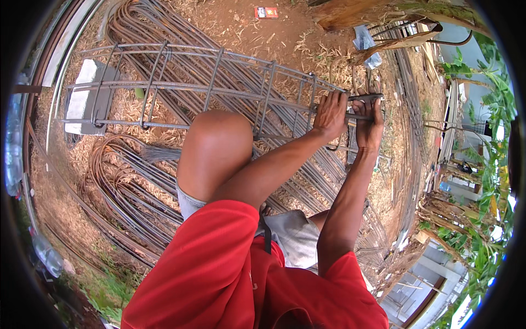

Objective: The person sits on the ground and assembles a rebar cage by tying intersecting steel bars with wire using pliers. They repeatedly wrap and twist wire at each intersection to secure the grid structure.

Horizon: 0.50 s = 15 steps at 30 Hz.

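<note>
A long cage of steel reinforcing bars [213, 88] with square stirrups runs across in front of me, from the left to my hands. At its right end, my left hand [332, 116] is closed, its fingers curled over the bars. Right beside it, my right hand [369, 129] is wrapped round a dark two-handled tool [366, 97] that looks like pincers. The tool's jaws are hidden by my left hand and the bars. My bent knee rises just under the cage's near side.
A pale concrete block [86, 90] stands at the cage's left end. Bundles of bent bars [159, 38] lie beneath and beyond the cage, with more hooked bars [129, 181] at the left. A clear plastic bag [366, 46] lies at the far right, near a log [356, 13].
</note>
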{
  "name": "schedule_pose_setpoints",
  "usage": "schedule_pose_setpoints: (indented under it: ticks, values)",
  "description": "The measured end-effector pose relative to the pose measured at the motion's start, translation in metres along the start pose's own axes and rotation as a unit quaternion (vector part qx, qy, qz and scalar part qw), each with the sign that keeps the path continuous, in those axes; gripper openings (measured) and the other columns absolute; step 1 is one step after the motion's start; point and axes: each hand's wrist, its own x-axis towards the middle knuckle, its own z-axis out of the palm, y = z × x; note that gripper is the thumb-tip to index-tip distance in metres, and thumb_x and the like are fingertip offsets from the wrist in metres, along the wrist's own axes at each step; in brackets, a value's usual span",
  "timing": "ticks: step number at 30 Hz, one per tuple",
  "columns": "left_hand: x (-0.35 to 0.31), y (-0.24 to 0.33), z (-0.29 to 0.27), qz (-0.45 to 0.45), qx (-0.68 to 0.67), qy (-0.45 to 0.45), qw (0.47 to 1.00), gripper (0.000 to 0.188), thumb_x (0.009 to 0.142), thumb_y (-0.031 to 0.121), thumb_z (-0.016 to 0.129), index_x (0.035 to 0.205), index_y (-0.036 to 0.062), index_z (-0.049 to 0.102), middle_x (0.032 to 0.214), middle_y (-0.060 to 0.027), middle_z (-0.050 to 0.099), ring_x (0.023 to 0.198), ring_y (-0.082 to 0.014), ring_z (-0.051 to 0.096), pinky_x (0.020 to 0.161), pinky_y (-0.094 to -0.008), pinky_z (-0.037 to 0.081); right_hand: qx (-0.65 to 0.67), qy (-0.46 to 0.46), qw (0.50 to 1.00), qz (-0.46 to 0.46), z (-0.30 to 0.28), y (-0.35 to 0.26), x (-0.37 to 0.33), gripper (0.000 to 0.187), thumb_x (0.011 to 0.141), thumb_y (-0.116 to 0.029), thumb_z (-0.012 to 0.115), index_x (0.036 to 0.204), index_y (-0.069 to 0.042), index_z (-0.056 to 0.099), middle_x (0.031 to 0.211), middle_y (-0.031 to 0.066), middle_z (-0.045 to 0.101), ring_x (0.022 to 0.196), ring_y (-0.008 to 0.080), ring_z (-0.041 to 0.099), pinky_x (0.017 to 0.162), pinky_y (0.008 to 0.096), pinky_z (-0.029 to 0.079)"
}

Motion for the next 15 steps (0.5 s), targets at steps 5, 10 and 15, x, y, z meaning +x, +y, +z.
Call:
schedule_pose_setpoints:
  ticks: [5,10,15]
  values:
    - [0.001,0.001,-0.006,-0.001,-0.014,-0.005,1.000,0.056,0.079,0.004,0.078,0.128,-0.0001,0.050,0.122,-0.0234,0.055,0.120,-0.0425,0.055,0.103,-0.0531,0.043,0.036,0.047,0.998,0.021,0.010,0.001,-0.004,0.049,0.110,-0.046,0.062,0.134,-0.003,0.061,0.117,0.0129,0.069,0.096,0.0216,0.066,0.095,0.0381,0.054]
    - [0.018,-0.001,-0.013,-0.068,-0.093,0.018,0.993,0.053,0.073,0.004,0.080,0.119,0.0019,0.053,0.108,-0.0228,0.067,0.107,-0.0457,0.066,0.094,-0.0541,0.052,-0.099,0.120,0.987,-0.042,0.043,0.007,0.024,0.033,0.106,-0.038,0.072,0.096,-0.008,0.064,0.084,0.0061,0.066,0.082,0.0189,0.063,0.082,0.0367,0.052]
    - [0.044,-0.015,-0.016,-0.140,-0.171,0.042,0.974,0.032,0.092,0.017,0.072,0.116,0.0036,0.056,0.104,-0.0287,0.073,0.098,-0.0507,0.072,0.084,-0.0608,0.055,-0.111,0.123,0.985,-0.042,0.078,0.027,0.090,0.020,0.102,-0.016,0.069,0.086,-0.006,0.064,0.069,0.0047,0.059,0.062,0.0164,0.058,0.057,0.0333,0.047]
